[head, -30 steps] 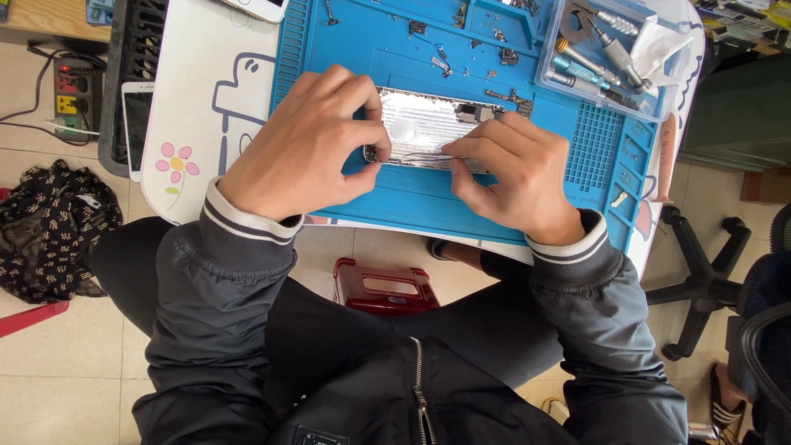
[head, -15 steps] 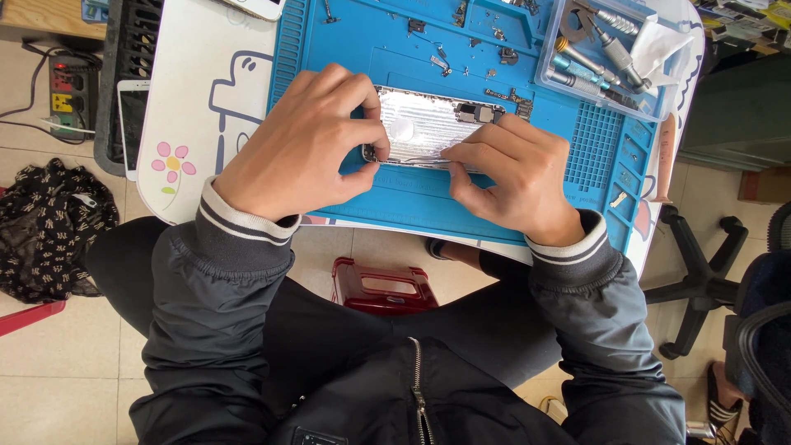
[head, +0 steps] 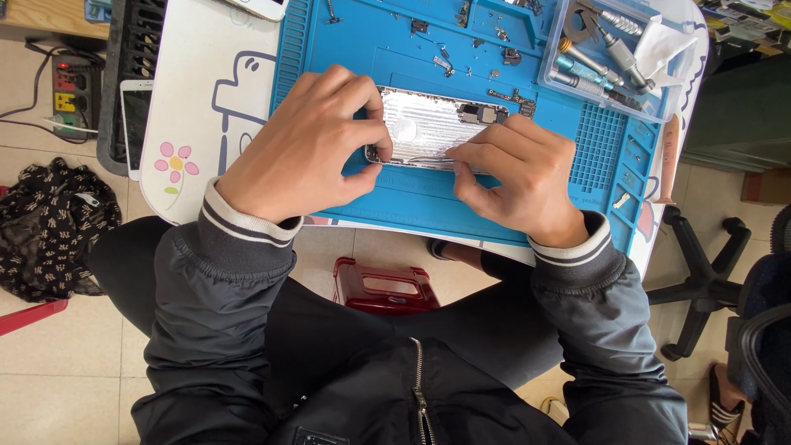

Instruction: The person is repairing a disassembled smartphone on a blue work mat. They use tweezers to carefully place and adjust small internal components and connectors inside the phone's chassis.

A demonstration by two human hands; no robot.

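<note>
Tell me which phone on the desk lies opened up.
The silver phone shell on the blue mat, between both hands; the white-framed phone at the desk's left edge is intact.

Opened phone shell [head: 428, 128], flat on the blue work mat [head: 354, 49].

I saw it lying lengthwise across the mat's middle, back down, its silvery inner plate showing, with a dark component block at the upper right end. My left hand [head: 309, 144] pinched its left end; my right hand [head: 515, 177] pressed along its near edge.
</note>
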